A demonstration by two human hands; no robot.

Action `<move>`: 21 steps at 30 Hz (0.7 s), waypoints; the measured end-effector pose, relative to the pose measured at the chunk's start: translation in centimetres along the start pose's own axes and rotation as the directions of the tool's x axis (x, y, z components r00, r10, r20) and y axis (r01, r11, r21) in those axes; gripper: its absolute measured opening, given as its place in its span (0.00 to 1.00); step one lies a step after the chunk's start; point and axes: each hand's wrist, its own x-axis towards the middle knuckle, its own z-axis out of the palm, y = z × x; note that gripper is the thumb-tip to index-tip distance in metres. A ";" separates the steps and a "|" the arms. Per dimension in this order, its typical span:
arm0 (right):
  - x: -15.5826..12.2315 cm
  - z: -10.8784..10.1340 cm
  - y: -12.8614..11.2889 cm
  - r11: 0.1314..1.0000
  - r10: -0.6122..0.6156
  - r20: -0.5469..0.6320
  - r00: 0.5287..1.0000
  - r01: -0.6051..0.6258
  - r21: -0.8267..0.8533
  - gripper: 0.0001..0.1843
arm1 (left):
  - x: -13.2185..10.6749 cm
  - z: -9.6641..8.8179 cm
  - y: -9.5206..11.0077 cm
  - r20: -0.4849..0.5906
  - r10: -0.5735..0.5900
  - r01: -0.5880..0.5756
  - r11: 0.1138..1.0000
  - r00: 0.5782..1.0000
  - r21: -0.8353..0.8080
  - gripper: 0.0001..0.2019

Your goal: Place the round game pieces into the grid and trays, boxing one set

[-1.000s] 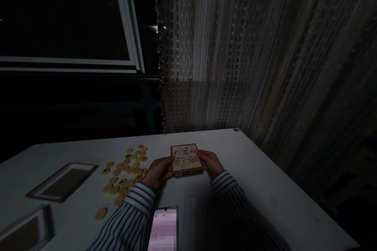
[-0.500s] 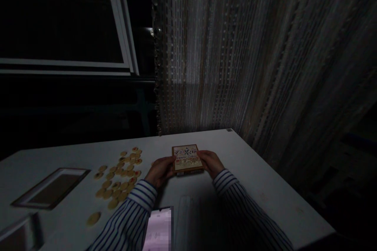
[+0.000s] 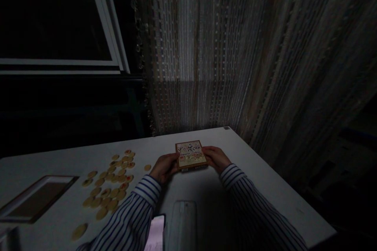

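Observation:
Between my two hands is a flat Chinese chess box, its printed face turned up toward me. My left hand grips its left edge, and my right hand is closed on its right edge. The fingers beneath the box are hidden, and I cannot tell whether it touches the table. Left of my left forearm lie several round wooden chess pieces, some with red marks. One lone piece rests just left of my left hand.
The white table carries an open shallow box part at left and another at the lower left corner. A lit phone and a translucent case lie near me. A curtain hangs behind the table.
The view has shifted right, so the pieces and the shallow box part sit further left. My hands still hold the chess box. The lone piece beside my left hand now shows fully.

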 end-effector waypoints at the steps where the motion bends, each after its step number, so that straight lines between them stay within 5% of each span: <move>1: 0.0 -0.2 -0.2 1.000 0.006 0.000 1.000 -0.006 -0.010 0.06 | 0.1 0.2 0.0 -0.001 -0.001 0.001 1.000 1.000 0.003 0.11; 21: 2.6 -6.4 -2.2 0.993 0.007 -0.017 1.000 -0.010 -0.119 0.07 | 5.3 5.1 -1.5 -0.066 -0.014 0.018 0.998 0.998 0.055 0.10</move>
